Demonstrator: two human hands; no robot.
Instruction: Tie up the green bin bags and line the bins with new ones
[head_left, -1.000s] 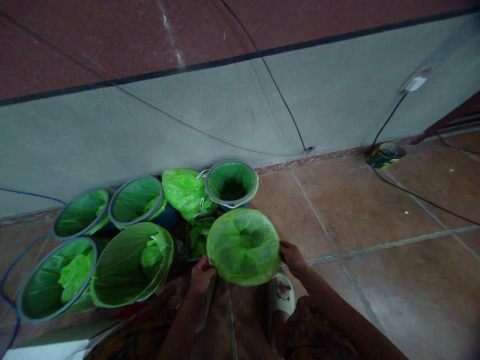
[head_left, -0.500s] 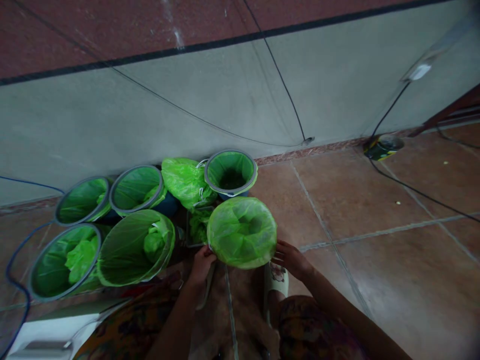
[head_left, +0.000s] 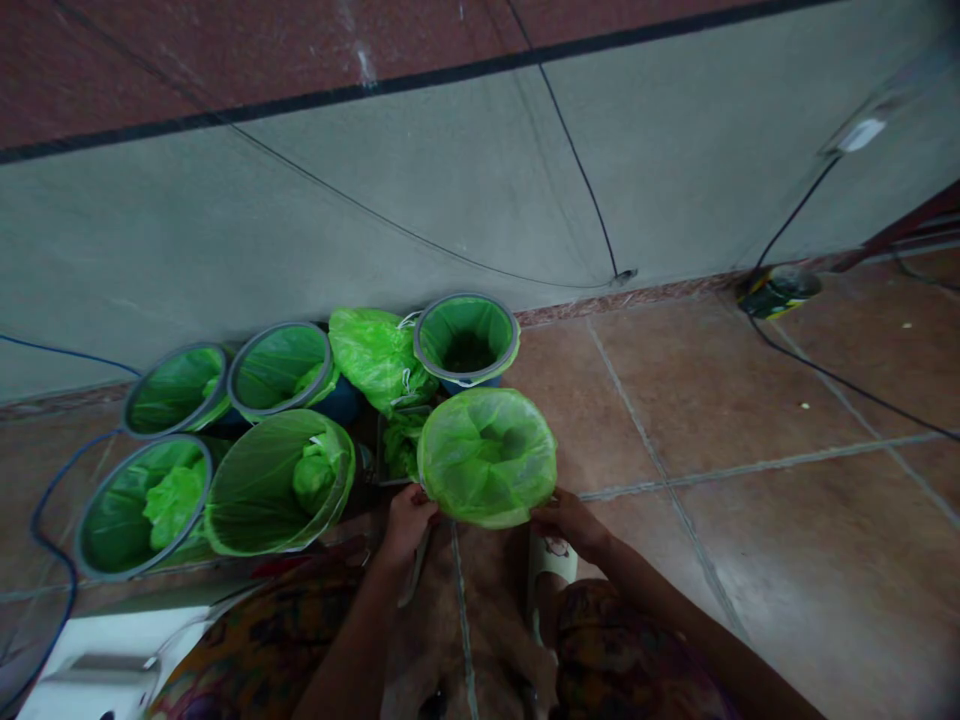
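Note:
A small bin lined with a green plastic bag (head_left: 487,455) stands on the tiled floor right in front of me. My left hand (head_left: 407,518) is closed on the bag's edge at the bin's near left rim. My right hand (head_left: 568,520) grips the bag at the near right rim, fingers curled under the edge. The bag is pulled over the rim and sags into the middle.
Several more green-lined bins (head_left: 279,482) stand to the left along a grey wall, with one (head_left: 466,338) behind and a loose green bag (head_left: 379,358) beside it. Cables run down the wall (head_left: 585,180) and across the floor. A white slipper (head_left: 551,560) shows below my right hand.
My right hand slid from the bin's right side round to its near right edge. The view has shifted slightly; the bin sits a little higher in the picture.

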